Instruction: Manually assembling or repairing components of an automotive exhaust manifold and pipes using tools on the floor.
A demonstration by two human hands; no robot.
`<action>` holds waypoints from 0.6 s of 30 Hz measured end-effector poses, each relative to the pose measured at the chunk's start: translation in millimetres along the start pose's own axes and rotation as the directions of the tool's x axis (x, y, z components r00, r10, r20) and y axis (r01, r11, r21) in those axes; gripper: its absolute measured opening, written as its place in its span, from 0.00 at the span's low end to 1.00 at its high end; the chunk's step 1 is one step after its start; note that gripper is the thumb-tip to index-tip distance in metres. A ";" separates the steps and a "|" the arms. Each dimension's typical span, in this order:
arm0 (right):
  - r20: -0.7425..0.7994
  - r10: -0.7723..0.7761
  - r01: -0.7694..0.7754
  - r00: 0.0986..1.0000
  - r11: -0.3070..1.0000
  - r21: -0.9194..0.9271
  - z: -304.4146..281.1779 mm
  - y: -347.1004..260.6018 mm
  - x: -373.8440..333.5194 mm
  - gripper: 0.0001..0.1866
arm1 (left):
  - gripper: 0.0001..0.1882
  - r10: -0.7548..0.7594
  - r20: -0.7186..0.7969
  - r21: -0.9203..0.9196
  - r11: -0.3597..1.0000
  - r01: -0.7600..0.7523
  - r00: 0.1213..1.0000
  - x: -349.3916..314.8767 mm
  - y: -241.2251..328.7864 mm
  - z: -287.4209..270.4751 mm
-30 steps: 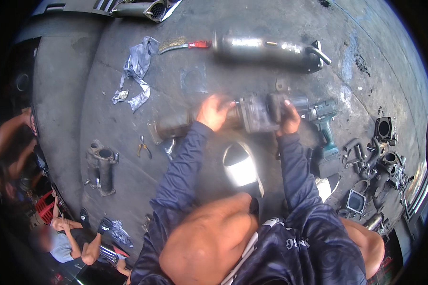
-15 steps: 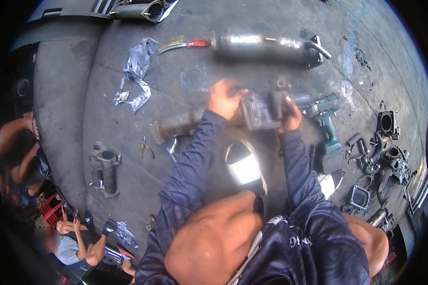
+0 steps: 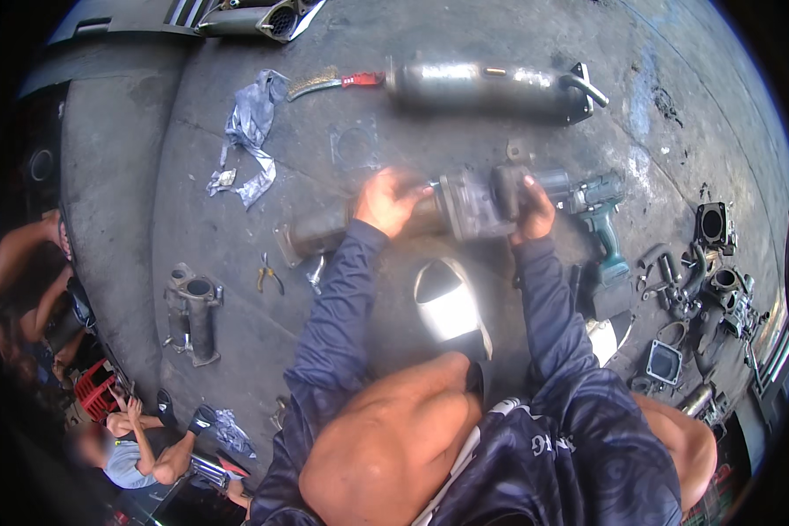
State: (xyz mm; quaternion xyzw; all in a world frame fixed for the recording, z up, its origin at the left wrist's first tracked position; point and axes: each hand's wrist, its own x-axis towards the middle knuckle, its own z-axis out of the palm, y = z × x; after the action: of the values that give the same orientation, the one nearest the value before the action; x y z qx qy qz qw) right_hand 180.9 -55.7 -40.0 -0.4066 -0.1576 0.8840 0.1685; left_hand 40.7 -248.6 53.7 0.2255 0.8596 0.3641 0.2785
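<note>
A brown metal pipe (image 3: 320, 233) with flanged ends lies on the floor before me. Its right end meets a grey, squarish metal housing (image 3: 475, 205). My right hand (image 3: 535, 215) is wrapped around the right side of that housing, by its dark round part. My left hand (image 3: 386, 203) is over the pipe, just left of the joined flanges, thumb and fingers pinched together. A small shiny tip shows at its fingertips, too blurred to name. Close to the housing's right side lies a teal cordless impact wrench (image 3: 603, 219).
A large metal canister (image 3: 482, 88), a red-handled wire brush (image 3: 359, 80) and a grey rag (image 3: 252, 131) lie beyond. Pliers (image 3: 270, 273) and a twin-bore casting (image 3: 193, 314) are left; several engine parts (image 3: 728, 289) lie right. Another person (image 3: 140, 456) sits at lower left.
My left hand has drawn back leftward along the pipe, away from the flange, and slightly nearer to me. My right hand stays on the housing.
</note>
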 end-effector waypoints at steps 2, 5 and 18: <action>-0.024 0.004 -0.004 1.000 1.000 -0.016 6.1 -2.4 -1.8 0.15 | 0.13 -0.050 0.010 -0.030 0.998 0.050 0.999 1.5 -1.9 0.6; -0.002 0.002 -0.002 1.000 1.000 -0.003 1.7 -2.8 0.1 0.15 | 0.13 -0.008 -0.020 0.016 1.000 0.008 1.000 1.0 -2.7 4.6; 0.074 0.016 -0.018 0.997 0.999 0.026 -0.2 -4.7 3.5 0.11 | 0.15 0.121 -0.130 -0.008 0.992 -0.123 0.984 -3.4 -18.0 23.7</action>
State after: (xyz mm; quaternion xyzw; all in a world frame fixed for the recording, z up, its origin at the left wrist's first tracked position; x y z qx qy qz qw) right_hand 179.7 -50.0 -40.4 -0.3728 -0.1483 0.9018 0.1604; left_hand 55.1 -250.1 27.5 0.2515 0.8574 0.4014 0.2015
